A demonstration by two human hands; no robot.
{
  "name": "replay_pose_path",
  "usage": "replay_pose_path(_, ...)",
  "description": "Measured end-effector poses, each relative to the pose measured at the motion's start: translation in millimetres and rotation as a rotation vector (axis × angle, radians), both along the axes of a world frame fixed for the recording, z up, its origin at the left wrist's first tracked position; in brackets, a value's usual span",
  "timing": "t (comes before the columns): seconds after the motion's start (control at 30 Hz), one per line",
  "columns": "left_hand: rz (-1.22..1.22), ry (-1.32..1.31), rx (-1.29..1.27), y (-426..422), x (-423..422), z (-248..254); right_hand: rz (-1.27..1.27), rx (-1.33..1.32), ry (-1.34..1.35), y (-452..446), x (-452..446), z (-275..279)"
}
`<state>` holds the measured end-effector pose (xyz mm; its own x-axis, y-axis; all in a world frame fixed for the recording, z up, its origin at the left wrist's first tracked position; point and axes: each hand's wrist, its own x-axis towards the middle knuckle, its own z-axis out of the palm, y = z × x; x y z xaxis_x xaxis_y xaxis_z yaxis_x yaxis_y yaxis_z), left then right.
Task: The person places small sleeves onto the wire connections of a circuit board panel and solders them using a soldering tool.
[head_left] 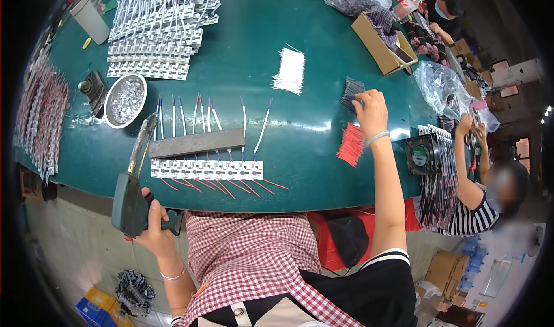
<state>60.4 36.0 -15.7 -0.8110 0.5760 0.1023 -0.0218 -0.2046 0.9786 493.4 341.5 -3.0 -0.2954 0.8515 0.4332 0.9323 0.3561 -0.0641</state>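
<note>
My left hand (156, 226) is wrapped around the handle of a green soldering gun (128, 203), its long tip pointing up near the metal bar. At the right, my right hand (372, 114) has its fingertips pinched at the edge of a bundle of black wires (352, 93). Just below that lies a bundle of red wires (350, 144). In front of me is a strip of white circuit boards (208, 170), with red wires along its near edge. A grey metal bar (196, 143) lies across the white-sleeved wires on its far side.
A bowl (109, 110) of shiny bits stands left of the bar. White wires (290, 70) lie mid-table, with stacked boards (150, 61) at the back left. A small fan (423, 154) and an open carton (378, 44) are at right. Two co-workers sit along the right side.
</note>
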Motion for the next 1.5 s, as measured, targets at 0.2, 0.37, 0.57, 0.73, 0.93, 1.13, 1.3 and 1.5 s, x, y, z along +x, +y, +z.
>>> replay_pose_path(0.2, -0.055, 0.054, -0.024, -13, 10, 0, 0.055, 0.009, -0.025, 14, 5, -10)
replay_pose_path(0.37, -0.049, 0.065, -0.033, -22, 27, 5, 0.123, 0.049, 0.022, 16, 9, -20)
replay_pose_path(0.57, -0.039, 0.07, -0.087, -41, 42, 11, 0.153, 0.022, 0.029, 13, 12, -13)
replay_pose_path(0.73, -0.05, 0.047, -0.147, -48, 51, 18, 0.177, 0.095, 0.068, 6, 7, -6)
replay_pose_path(0.93, -0.199, 0.056, -0.229, -65, 62, 10, 0.313, 0.116, 0.182, -61, -48, 22)
replay_pose_path(1.13, -0.326, 0.081, -0.379, -89, 79, 23, 0.53, -0.173, 0.411, -147, -110, 8)
replay_pose_path(1.3, -0.405, 0.142, -0.433, -90, 86, 28, 0.588, -0.156, 0.428, -178, -130, -18)
replay_pose_path(1.5, -0.52, 0.435, -0.489, -78, 81, 21, 0.584, -0.124, 0.375, -187, -136, -28)
